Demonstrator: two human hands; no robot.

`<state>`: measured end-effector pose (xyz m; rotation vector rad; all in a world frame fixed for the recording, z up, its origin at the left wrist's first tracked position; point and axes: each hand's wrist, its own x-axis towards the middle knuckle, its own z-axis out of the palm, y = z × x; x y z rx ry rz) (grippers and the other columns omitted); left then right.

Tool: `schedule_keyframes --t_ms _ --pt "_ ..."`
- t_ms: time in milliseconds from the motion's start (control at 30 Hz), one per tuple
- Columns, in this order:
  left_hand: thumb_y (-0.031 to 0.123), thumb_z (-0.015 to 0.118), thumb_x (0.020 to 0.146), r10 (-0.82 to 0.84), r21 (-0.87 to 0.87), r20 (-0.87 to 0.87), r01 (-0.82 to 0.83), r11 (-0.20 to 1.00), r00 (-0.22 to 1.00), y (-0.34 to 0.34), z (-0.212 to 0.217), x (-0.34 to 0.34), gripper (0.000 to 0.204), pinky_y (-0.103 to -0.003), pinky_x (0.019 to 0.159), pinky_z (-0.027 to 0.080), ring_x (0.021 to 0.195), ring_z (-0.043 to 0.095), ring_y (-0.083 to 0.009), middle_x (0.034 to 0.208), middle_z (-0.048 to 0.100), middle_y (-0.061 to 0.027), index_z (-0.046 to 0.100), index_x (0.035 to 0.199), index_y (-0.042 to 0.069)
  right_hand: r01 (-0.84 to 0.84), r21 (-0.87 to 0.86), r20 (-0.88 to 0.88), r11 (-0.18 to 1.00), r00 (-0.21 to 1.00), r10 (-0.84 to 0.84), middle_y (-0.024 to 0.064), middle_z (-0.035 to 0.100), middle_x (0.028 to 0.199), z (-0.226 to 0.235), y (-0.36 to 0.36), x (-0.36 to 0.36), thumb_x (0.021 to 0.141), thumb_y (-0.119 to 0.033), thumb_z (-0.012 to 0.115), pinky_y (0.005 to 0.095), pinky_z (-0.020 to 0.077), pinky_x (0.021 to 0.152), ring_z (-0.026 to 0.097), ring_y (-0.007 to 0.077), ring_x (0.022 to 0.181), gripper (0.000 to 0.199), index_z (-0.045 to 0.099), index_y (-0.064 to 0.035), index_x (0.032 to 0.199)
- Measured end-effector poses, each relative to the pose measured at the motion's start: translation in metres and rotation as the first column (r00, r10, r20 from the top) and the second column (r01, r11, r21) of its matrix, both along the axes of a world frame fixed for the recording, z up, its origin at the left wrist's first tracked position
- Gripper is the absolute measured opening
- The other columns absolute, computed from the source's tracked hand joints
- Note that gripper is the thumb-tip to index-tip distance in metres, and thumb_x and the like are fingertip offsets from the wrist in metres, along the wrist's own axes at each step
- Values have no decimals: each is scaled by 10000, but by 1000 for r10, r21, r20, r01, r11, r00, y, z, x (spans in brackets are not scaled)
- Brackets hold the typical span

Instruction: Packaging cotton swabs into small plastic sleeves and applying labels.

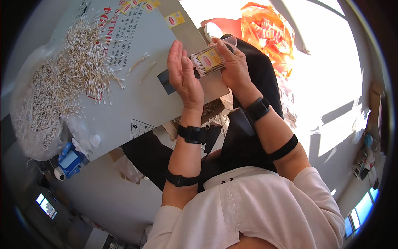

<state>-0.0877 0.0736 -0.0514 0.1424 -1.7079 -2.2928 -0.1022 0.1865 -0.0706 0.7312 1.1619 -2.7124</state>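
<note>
Left hand (182, 70) raised upright, palm flat, fingers straight and together, edge pressed against swab ends of bundle (208, 60). Right hand (233, 62) gripping bundle from right, fingers curled round it, thumb on top. Bundle level between hands, above board (141, 95) edge. Black straps on both wrists, forearms. Loose swab pile (81, 66) on board, well left. Orange bag (269, 33) beyond right hand.
</note>
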Motion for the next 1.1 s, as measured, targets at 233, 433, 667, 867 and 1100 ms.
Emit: schedule_keyframes --t_ms 233,433,667,867,1100 --pt "46 667 826 270 -928 -182 -256 270 945 -121 1 14 224 -441 919 416 1074 504 -299 1107 570 -82 633 1044 85 405 869 -434 285 900 43 98 610 1044 42 -10 8 875 -172 709 336 482 845 585 232 924 322 618 -8 1137" --pt "48 705 756 153 -989 -70 -89 122 986 -137 1 23 177 -427 865 406 1011 503 -292 998 559 -33 623 891 128 262 926 -378 273 671 638 92 619 1094 38 -85 -11 756 -63 742 380 480 899 562 323 1061 299 661 -55 1045" --pt "30 689 737 62 -972 -64 -76 223 996 -137 4 40 167 -419 841 401 956 516 -286 934 559 -41 594 849 110 324 946 -190 7 537 822 51 591 948 18 -129 -65 753 -105 698 393 457 840 549 289 983 118 641 -107 856" --pt "21 691 721 60 -964 -41 -55 261 997 -136 7 60 182 -417 830 404 928 524 -290 913 572 -57 587 851 92 266 963 -144 30 422 895 54 577 904 18 -116 -19 758 -111 695 395 453 817 554 280 918 98 620 -88 818" --pt "134 724 757 457 -902 -137 -301 309 879 -174 5 28 198 -447 818 437 946 527 -333 959 601 -96 594 893 70 202 956 -289 213 526 800 90 583 1061 35 -110 12 706 -105 753 400 435 866 536 308 1014 303 622 -68 976"
